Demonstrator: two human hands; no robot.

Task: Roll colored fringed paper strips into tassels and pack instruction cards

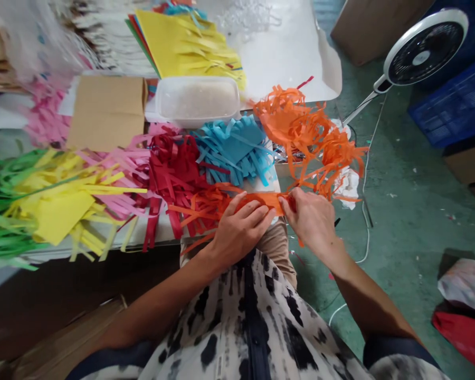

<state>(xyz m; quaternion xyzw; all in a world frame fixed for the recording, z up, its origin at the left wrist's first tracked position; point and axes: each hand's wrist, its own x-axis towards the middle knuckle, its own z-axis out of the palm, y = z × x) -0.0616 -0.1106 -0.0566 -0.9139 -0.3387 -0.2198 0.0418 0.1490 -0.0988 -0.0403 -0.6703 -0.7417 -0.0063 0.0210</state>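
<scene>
Over my lap I hold an orange fringed paper strip (pixel 267 200). My left hand (pixel 241 227) lies on its left part with fingers curled over it. My right hand (pixel 311 219) pinches its right end with fingers closed. Cut orange fringe (pixel 200 211) trails to the left of my left hand. A heap of orange fringed paper (pixel 304 129) rests just beyond my right hand at the table's corner.
On the table (pixel 142 235) lie blue (pixel 233 150), red (pixel 172 174), pink (pixel 114 163), yellow (pixel 63 203) and green (pixel 0 211) fringed papers. Behind stand a clear plastic tub (pixel 198 100), a cardboard piece (pixel 106 111) and yellow sheets (pixel 182 42). A white fan (pixel 423 50) stands on the floor at right.
</scene>
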